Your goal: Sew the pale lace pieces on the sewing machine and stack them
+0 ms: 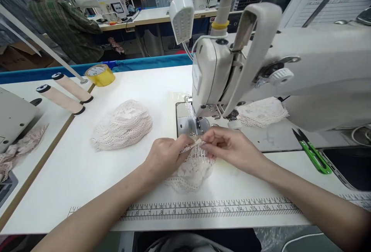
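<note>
In front of the sewing machine's needle area [198, 123], a piece of cream lace [191, 174] hangs down onto the white table from between my hands. My left hand [166, 151] is closed, pinching the lace edge between thumb and finger. At the other end of that edge, my right hand [227, 143] pinches the lace with its fingertips, the other fingers curled. Both hands are just below the metal needle plate [184, 124] of the white sewing machine [213, 74]. A gathered pile of cream lace [123, 124] lies to the left of my hands.
More lace [262, 112] lies behind the machine head. Green-handled thread snips [314, 155] rest at right. Two thread cones [62, 99] and yellow tape [100, 75] are at left. A printed ruler [203, 209] runs along the front edge. A person [66, 28] is beyond the table.
</note>
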### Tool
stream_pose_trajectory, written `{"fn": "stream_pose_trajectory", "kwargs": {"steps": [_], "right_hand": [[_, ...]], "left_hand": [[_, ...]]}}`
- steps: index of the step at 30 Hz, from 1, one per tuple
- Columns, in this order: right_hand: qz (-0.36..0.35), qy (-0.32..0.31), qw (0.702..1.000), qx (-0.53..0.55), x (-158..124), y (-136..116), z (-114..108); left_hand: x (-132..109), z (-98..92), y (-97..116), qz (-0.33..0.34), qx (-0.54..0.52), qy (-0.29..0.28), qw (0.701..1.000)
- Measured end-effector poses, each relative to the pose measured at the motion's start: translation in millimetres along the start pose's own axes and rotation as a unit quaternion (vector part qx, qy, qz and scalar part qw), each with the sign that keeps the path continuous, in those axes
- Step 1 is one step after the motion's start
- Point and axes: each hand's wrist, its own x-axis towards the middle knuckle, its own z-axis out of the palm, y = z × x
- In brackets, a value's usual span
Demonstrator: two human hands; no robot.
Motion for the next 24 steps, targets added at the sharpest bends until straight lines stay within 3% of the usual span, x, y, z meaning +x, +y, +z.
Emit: {"fn": "stream_pose_trajectory", "kwargs": {"steps": [3,7,16,24], "right_hand": [[-0.106,0.058,0.989,-0.09,-3.7,2.3,3.1],[-0.206,0.062,0.967,-0.136,-5.7,6.5,5.1],[-0.235,0.082,0.959,-0.134,-8.8,7.8,9.7],[-0.284,0.059,0.946,-0.144,-8.2,8.8,8.2]], "left_hand": [[-1.7,1.7,-0.3,0.075,0.045,0.031,0.996],[-0.9,1.0,0.8,0.11,0.038,0.042,0.992],[-0.4,1.4,0.4,0.124,0.021,0.06,0.99],[-1.0,1.1,1.0,0.126,0.025,0.059,0.99]]}}
